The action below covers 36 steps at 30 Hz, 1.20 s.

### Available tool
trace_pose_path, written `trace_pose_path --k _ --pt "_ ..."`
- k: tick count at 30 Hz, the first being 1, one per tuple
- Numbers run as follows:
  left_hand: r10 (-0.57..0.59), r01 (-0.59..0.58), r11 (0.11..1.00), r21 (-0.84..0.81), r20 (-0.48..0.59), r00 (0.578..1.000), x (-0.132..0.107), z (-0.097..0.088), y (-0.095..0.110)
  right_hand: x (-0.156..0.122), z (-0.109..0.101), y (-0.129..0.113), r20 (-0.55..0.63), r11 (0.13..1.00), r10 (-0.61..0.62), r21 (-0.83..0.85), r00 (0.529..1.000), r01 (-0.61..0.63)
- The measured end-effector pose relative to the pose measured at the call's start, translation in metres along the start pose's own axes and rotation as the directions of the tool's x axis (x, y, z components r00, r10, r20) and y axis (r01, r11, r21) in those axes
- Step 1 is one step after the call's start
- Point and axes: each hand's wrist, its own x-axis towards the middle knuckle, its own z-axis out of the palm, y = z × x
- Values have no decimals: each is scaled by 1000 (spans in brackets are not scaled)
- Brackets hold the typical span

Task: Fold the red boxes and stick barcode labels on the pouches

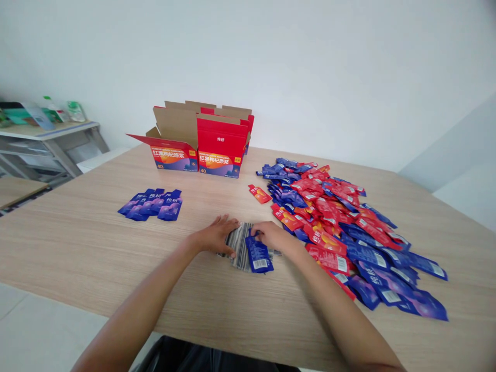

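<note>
A blue pouch (259, 256) with a white barcode label lies over a grey striped cloth (241, 243) in front of me. My right hand (268, 233) is closed on the pouch's narrow top end. My left hand (217, 235) rests at the cloth's left edge, fingers spread and holding nothing. To the left, several blue pouches (153, 204) lie overlapping in a small group. A single red pouch (259, 194) lies beyond my right hand. A large heap of red and blue pouches (325, 217) spreads over the table's right side.
Open red cardboard boxes (220, 150) stand at the back of the wooden table (96, 248), flaps raised. A white wall (310, 77) rises behind. At the far left, a side table (50, 132) carries bottles and other items.
</note>
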Motion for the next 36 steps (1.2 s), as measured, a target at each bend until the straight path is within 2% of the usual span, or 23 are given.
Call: trace_pose_path --k 5,8,10,12,14,16,18,19,20,21,22,23,24,25,26,28,29,31,33,36 --pt "-4 4 1000 7 -8 1000 1 1 -7 1 1 1 -201 975 194 -64 960 -211" --pt "9 -9 1000 -16 -35 999 2 2 -9 -3 -4 -1 -277 963 232 -69 933 -260" --pt "-19 -2 993 -120 -176 984 4 3 -5 -6 -9 -3 -301 982 171 -23 938 -186" --pt "-73 -53 948 -315 -378 923 8 3 4 -6 -12 -7 -345 991 62 135 937 -16" --pt "-109 -190 821 -539 -473 874 11 3 19 -3 -12 -12 -430 926 5 344 903 159" --pt "-130 -276 620 -735 -444 887 12 0 34 4 -11 -16 -497 830 44 502 867 245" --pt "-216 -252 450 -857 -379 900 11 -5 42 12 -10 -11 -518 769 100 582 849 265" --pt "-297 -234 404 -884 -368 881 9 -9 41 16 -10 -5 -528 771 118 582 841 257" --pt "-385 -223 391 -893 -378 842 6 -14 38 20 -12 5 -545 804 139 550 827 228" --pt "-470 -216 417 -883 -413 780 3 -19 32 22 -13 18 -571 859 158 481 806 173" --pt "-540 -197 483 -853 -467 700 -1 -26 23 23 -15 33 -609 923 178 376 773 84" --pt "-583 -154 574 -804 -533 613 -6 -33 13 22 -16 52 -648 965 208 257 732 -46" --pt "-595 -52 695 -717 -614 519 -11 -39 3 20 -17 71 -674 973 229 147 702 -175" --pt "-577 130 797 -590 -679 454 -17 -46 -7 17 -17 91 -676 963 232 56 699 -265" --pt "-561 323 826 -461 -722 404 -23 -51 -16 13 -16 111 -663 943 252 4 705 -333" --pt "-544 597 763 -249 -746 384 -32 -59 -29 4 -12 145 -613 914 301 -33 731 -404" --pt "-547 671 719 -179 -741 389 -36 -61 -33 1 -10 159 -575 914 304 -50 760 -403" --pt "-542 731 677 -87 -731 415 -41 -64 -40 -4 -8 177 -526 910 314 -71 791 -409" --pt "-502 745 666 -26 -755 422 -44 -64 -46 -6 -7 184 -493 911 308 -94 814 -402" --pt "-453 764 645 4 -804 387 -46 -60 -52 -4 -8 181 -428 911 320 -106 845 -399"
